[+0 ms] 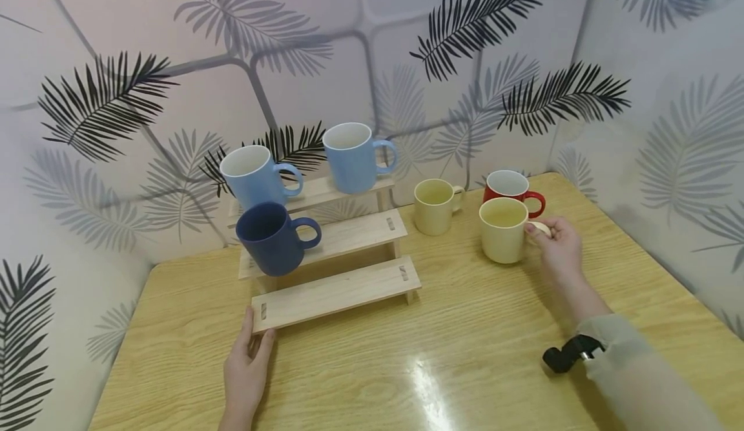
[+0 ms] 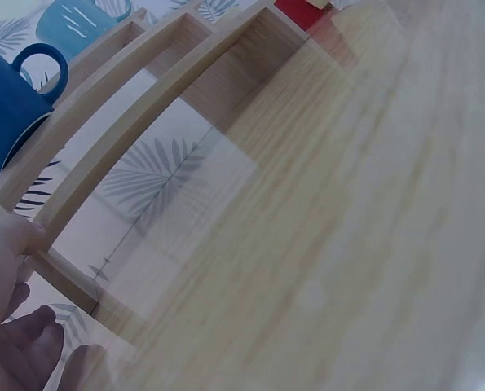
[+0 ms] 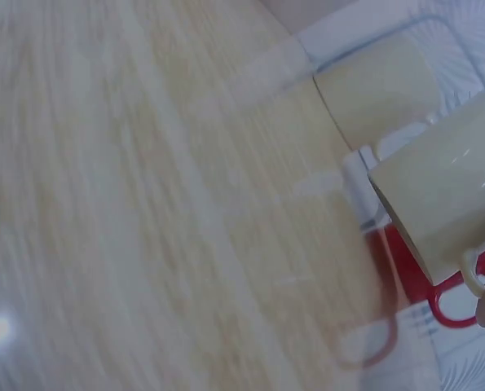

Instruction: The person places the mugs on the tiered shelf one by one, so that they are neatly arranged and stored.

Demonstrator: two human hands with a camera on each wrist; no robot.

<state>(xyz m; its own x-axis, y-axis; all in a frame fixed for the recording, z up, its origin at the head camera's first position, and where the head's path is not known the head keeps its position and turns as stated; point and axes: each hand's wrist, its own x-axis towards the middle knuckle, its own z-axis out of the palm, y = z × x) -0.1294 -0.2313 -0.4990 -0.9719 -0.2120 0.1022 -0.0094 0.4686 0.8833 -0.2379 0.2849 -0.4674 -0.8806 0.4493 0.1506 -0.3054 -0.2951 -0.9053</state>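
My right hand (image 1: 562,250) pinches the handle of a pale yellow mug (image 1: 503,234). In the right wrist view this yellow mug (image 3: 450,187) appears raised off the table. Behind it, partly hidden, is a red mug (image 1: 507,184) with a white inside. My left hand (image 1: 247,369) grips the front left corner of a three-step wooden rack (image 1: 337,295); its thumb lies at the lowest board's edge in the left wrist view. A dark blue mug (image 1: 273,240) sits on the middle step. Two light blue mugs, left (image 1: 252,179) and right (image 1: 351,159), stand on the top step.
Another pale yellow mug (image 1: 433,208) stands on the wooden table (image 1: 465,353), between the rack and the held mug. A leaf-patterned wall (image 1: 395,43) rises behind the table. A black strap device (image 1: 572,352) is on my right wrist.
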